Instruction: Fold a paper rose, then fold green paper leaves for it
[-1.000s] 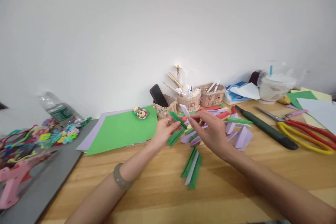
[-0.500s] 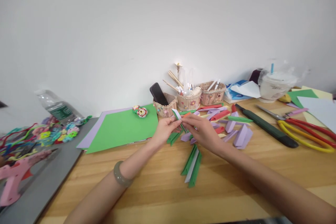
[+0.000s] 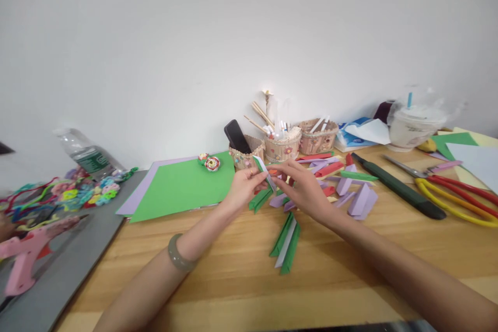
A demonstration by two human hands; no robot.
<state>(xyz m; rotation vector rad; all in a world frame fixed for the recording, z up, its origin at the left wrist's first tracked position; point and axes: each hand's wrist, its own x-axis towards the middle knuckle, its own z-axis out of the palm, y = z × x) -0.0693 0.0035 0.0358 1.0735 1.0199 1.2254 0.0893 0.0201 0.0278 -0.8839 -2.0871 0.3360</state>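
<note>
probably for steadiness, the left hand [image 3: 245, 187] pinches a slim green-and-white folded paper strip [image 3: 261, 165]; the right hand [image 3: 305, 187] meets its edge, grip unclear.

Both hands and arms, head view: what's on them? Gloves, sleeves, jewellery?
Left hand: no glove, thin gold-toned ring on one finger; smooth, thick grey-green bangle near the wrist. Right hand: no glove, no ring or bracelet visible. No sleeves, cables or markings show on either forearm.
</note>
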